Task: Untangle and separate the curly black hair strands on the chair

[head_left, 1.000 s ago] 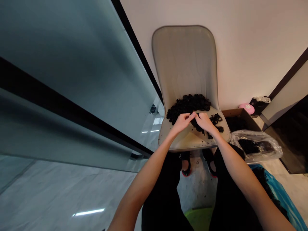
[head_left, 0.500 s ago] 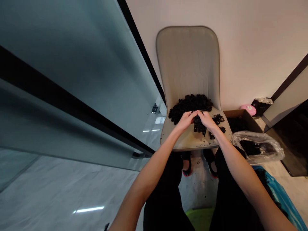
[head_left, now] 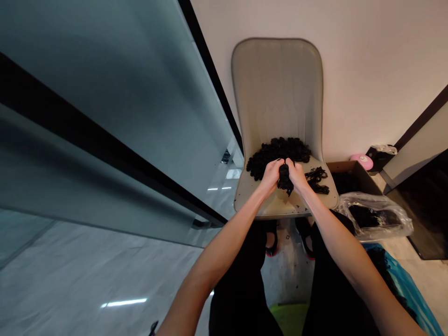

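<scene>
Both hands meet over the seat of a beige chair (head_left: pixel 276 84). My left hand (head_left: pixel 271 173) is closed on one side of a bunch of small black pieces (head_left: pixel 285 179), which look soft or rubbery; their exact kind I cannot make out. On the other side my right hand (head_left: pixel 296 173) grips the same bunch, thumbs close together at the top. Just behind the hands lies a heap of rounded black pieces (head_left: pixel 280 150). To the right of my right hand, thin openwork black scraps (head_left: pixel 317 179) rest on the seat.
Right of the chair stand a cardboard box (head_left: pixel 371 179) with black contents, a clear plastic bag (head_left: pixel 402 221) and a blue bag (head_left: pixel 408 275), both holding black material. A pink round object (head_left: pixel 362 161) sits behind. A framed glass panel (head_left: pixel 140 93) rises at left.
My hands have shifted from a fingertip hold into tighter fists around the bunch. The bunch hangs shorter and slightly further left. The scraps at right lie closer together.
</scene>
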A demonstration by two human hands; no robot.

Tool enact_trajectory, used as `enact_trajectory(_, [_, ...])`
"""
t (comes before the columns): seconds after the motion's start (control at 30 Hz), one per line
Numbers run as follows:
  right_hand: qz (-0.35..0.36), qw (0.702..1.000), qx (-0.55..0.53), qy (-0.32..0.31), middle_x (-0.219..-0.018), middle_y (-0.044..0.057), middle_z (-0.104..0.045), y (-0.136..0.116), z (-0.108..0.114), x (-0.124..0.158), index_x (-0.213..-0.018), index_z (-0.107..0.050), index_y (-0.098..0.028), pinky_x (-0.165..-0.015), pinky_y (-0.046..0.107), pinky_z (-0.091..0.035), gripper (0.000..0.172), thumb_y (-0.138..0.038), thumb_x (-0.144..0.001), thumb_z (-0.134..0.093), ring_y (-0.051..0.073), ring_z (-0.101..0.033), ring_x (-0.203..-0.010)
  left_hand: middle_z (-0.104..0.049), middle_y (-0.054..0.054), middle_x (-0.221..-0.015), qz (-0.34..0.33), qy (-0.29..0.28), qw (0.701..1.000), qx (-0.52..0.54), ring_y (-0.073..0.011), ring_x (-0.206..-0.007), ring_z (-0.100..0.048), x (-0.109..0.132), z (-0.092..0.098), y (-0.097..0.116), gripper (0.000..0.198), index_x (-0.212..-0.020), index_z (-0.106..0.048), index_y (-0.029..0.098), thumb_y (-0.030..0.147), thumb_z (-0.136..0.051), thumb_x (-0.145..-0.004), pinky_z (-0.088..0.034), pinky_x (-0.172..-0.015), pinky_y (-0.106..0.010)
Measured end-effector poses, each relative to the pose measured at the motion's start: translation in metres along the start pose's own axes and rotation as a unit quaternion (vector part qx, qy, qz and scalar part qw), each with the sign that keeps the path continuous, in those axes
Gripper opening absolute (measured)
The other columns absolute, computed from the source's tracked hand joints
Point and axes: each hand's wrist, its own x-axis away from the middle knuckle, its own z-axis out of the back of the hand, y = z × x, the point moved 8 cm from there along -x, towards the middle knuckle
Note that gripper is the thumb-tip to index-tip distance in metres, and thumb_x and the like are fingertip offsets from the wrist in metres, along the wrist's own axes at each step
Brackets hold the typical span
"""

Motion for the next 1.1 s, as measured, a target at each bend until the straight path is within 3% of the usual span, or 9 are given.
enact_trajectory(0.33, [-0.001, 0.998, -0.015, 0.059, -0.061, -0.001, -0.044, -0.001, -0.010, 0.003, -0.063, -0.045, -0.022, -0.059, 0.026, -0.038, 0.046, -0.060, -0.088, -0.044, 0.014, -0.044, -0.064, -0.053, 0.005, -0.065, 0.027, 0.101, 0.994, 0.020, -0.0095, -0.063, -0.050, 0.004, 0.008, 0.003, 0.019, -0.068, -0.052, 0.018, 0.029, -0.061, -0.081, -0.039, -0.061, -0.022])
enact_trajectory(0.7, [-0.011, 0.994, -0.051, 0.098, -0.062, 0.001, -0.050, -0.010, -0.007, 0.005, -0.063, -0.046, -0.021, -0.059, 0.026, -0.040, 0.043, -0.049, -0.095, -0.045, 0.015, -0.048, -0.065, -0.052, 0.005, -0.065, 0.045, 0.110, 0.991, 0.062, -0.0085, -0.060, -0.049, 0.001, -0.003, 0.003, 0.023, -0.070, -0.050, 0.018, 0.033, -0.064, -0.081, -0.041, -0.060, -0.023])
enact_trajectory(0.8, [0.028, 0.997, -0.025, 0.065, -0.060, 0.000, -0.045, -0.022, 0.000, 0.004, -0.061, -0.043, -0.022, -0.058, 0.026, -0.039, 0.048, -0.054, -0.096, -0.044, 0.014, -0.045, -0.063, -0.054, 0.004, -0.067, 0.011, 0.074, 0.997, 0.035, -0.0092, -0.063, -0.052, 0.000, -0.005, 0.014, 0.028, -0.072, -0.053, 0.018, 0.039, -0.067, -0.082, -0.042, -0.062, -0.022])
enact_trajectory(0.9, [0.083, 0.996, 0.043, 0.013, -0.057, -0.001, -0.038, -0.037, 0.007, 0.006, -0.057, -0.038, -0.023, -0.056, 0.027, -0.034, 0.058, -0.067, -0.094, -0.044, 0.013, -0.040, -0.060, -0.054, 0.003, -0.068, -0.022, -0.026, 0.999, -0.011, -0.0094, -0.062, -0.051, 0.000, -0.011, 0.028, 0.037, -0.072, -0.055, 0.017, 0.048, -0.075, -0.080, -0.040, -0.059, -0.023])
enact_trajectory(1.0, [0.107, 0.990, 0.087, -0.030, -0.056, -0.002, -0.031, -0.042, 0.015, 0.007, -0.055, -0.033, -0.024, -0.055, 0.028, -0.031, 0.064, -0.076, -0.091, -0.041, 0.012, -0.034, -0.058, -0.050, 0.003, -0.066, -0.014, -0.114, 0.993, -0.041, -0.0085, -0.059, -0.045, 0.004, -0.016, 0.030, 0.048, -0.069, -0.055, 0.016, 0.056, -0.080, -0.075, -0.036, -0.055, -0.023])
enact_trajectory(1.1, [0.107, 0.987, 0.106, -0.056, -0.055, -0.003, -0.027, -0.041, 0.022, 0.007, -0.054, -0.029, -0.024, -0.054, 0.028, -0.028, 0.068, -0.082, -0.089, -0.036, 0.011, -0.031, -0.057, -0.046, 0.004, -0.064, -0.018, -0.151, 0.986, -0.070, -0.0080, -0.058, -0.040, 0.005, -0.018, 0.027, 0.057, -0.067, -0.053, 0.016, 0.066, -0.080, -0.070, -0.034, -0.055, -0.023])
